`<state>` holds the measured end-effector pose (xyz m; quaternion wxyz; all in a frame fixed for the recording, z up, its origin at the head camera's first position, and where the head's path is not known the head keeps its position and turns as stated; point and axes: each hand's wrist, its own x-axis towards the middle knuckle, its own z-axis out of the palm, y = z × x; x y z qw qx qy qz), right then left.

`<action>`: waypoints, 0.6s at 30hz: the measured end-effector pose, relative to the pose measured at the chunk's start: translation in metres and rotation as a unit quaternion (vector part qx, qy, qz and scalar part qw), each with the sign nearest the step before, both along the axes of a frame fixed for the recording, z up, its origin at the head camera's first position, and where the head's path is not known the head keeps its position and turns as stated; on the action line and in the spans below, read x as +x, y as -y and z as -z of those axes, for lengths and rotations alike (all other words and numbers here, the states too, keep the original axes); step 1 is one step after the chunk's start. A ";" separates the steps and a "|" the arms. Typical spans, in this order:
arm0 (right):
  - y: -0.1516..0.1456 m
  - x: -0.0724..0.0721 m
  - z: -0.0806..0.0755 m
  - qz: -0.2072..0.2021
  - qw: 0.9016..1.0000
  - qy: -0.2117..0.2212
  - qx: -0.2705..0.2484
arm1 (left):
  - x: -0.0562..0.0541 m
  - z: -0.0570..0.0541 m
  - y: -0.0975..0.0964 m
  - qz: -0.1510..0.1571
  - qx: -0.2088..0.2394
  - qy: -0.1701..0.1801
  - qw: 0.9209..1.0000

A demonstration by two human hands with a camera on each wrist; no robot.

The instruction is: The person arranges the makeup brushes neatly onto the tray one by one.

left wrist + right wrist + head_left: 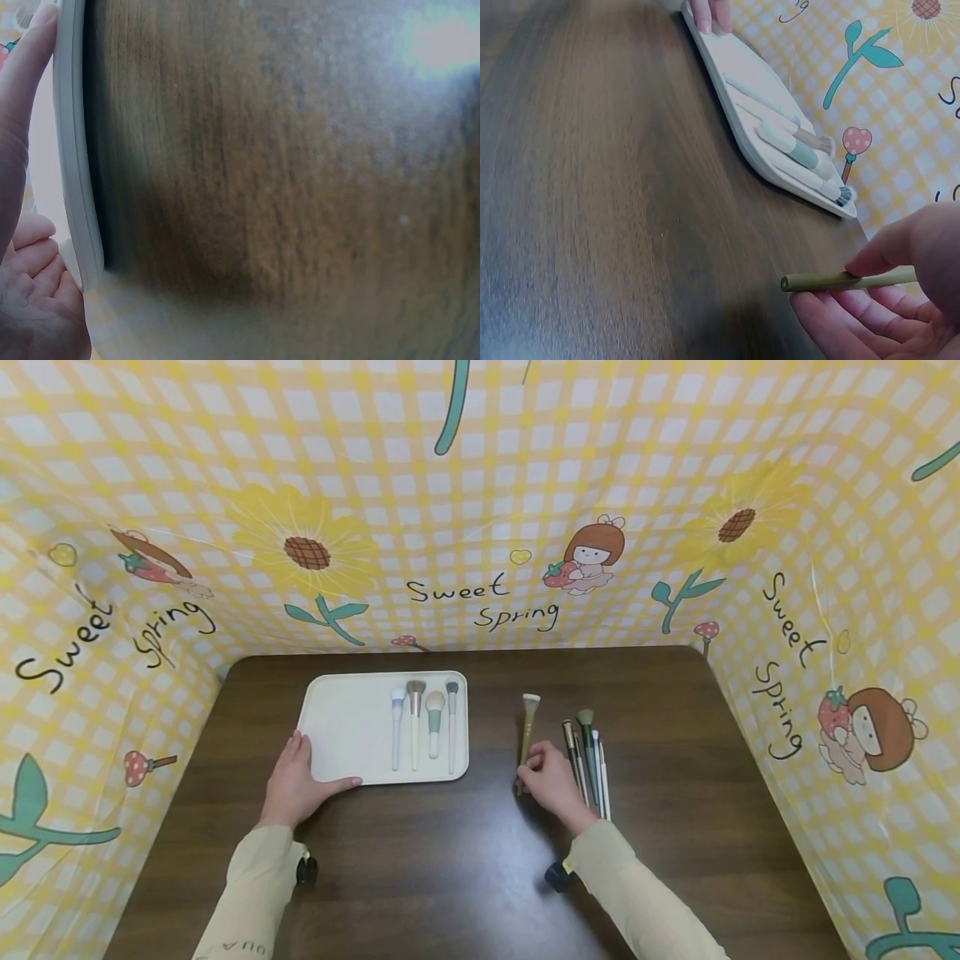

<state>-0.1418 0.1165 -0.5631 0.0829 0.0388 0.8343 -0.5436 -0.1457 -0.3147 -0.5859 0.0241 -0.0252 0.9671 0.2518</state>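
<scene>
My left hand (294,779) rests at the near-left corner of a cream tray (341,718), its thumb (16,112) stretched along the front rim and its fingers at the left side. Several makeup brushes lie side by side in the tray's right part, among them a green-and-white one (434,722). To the right of the tray, my right hand (553,781) pinches the olive-gold handle of a flat-topped makeup brush (528,720) between thumb and fingers. The brush's light bristles point away from me, and the handle's end (795,283) sticks out past my fingertips.
Several more makeup brushes (587,752) lie bunched beside my right hand, partly hidden by it and the wrist. The dark wooden table (420,868) meets a yellow checked cloth (480,543) at the back and sides.
</scene>
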 end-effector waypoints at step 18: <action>0.015 -0.002 -0.003 -0.022 1.000 0.005 0.018 | 0.000 0.001 0.001 0.000 -0.001 0.000 1.000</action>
